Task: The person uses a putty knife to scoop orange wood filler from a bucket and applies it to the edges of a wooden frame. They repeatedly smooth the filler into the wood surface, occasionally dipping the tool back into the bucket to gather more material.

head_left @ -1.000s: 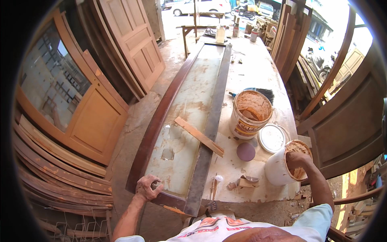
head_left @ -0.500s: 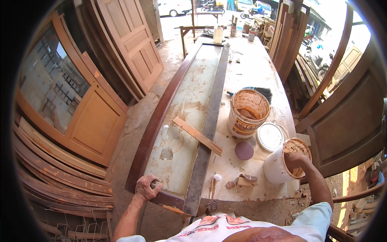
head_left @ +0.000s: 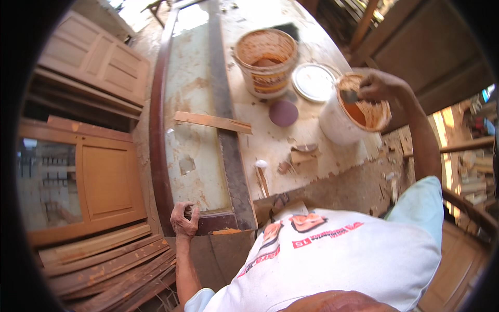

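Observation:
My right hand (head_left: 382, 86) is raised over the mouth of a white bucket (head_left: 343, 122) whose inside is smeared with orange-brown paste. Its fingers are closed on a small grey scraper (head_left: 350, 96), which hangs just above the rim; motion blurs its shape. At the near left corner of a long dark-framed glazed panel (head_left: 231, 171), my left hand (head_left: 184, 221) rests with its fingers curled round something small and greyish that I cannot make out. A flat wooden strip (head_left: 210, 120) lies across the glass and the right-hand frame rail.
Beyond the white bucket stands a larger paste-smeared bucket (head_left: 265, 83), with a white lid (head_left: 313, 82) and a purple disc (head_left: 284, 113) beside it. Folded sandpaper (head_left: 304, 154) and a white-tipped stick (head_left: 261, 174) lie on the table. Wooden doors (head_left: 112, 179) and boards (head_left: 109, 260) line the left.
My right hand has come up out of the white bucket, now showing the grey scraper. My left hand stays at the panel's corner. The view has turned and shifted to the right.

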Demonstrator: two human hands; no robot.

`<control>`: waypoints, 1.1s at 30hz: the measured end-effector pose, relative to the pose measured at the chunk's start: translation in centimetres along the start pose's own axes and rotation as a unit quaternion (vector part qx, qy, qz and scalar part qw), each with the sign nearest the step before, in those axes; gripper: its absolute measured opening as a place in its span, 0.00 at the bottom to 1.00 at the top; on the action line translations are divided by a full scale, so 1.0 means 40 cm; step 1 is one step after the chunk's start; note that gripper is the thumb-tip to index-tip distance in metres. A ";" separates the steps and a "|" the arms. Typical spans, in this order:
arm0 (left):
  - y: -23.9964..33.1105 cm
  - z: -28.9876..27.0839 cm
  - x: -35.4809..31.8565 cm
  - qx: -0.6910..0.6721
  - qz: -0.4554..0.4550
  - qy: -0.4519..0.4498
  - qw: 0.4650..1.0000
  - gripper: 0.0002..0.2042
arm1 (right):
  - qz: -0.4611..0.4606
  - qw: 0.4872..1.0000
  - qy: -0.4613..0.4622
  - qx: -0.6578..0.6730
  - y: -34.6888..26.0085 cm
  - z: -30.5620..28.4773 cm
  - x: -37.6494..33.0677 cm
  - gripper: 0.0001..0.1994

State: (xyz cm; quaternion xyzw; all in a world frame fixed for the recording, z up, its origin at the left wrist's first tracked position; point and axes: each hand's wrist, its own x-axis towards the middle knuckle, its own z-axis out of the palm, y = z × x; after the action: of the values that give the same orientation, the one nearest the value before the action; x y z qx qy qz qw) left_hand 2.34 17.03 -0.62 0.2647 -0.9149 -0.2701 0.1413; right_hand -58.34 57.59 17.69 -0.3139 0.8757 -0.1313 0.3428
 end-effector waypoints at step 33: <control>-0.031 0.003 0.020 -0.028 0.019 0.025 0.999 0.09 | 0.014 0.987 0.161 -0.002 -0.075 0.095 -0.200 0.15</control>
State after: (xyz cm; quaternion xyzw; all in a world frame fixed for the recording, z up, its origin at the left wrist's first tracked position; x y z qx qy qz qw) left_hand 2.13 15.73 -1.32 0.2495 -0.9081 -0.2859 0.1770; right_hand -49.84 60.34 20.37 -0.2769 0.9240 -0.1738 0.1983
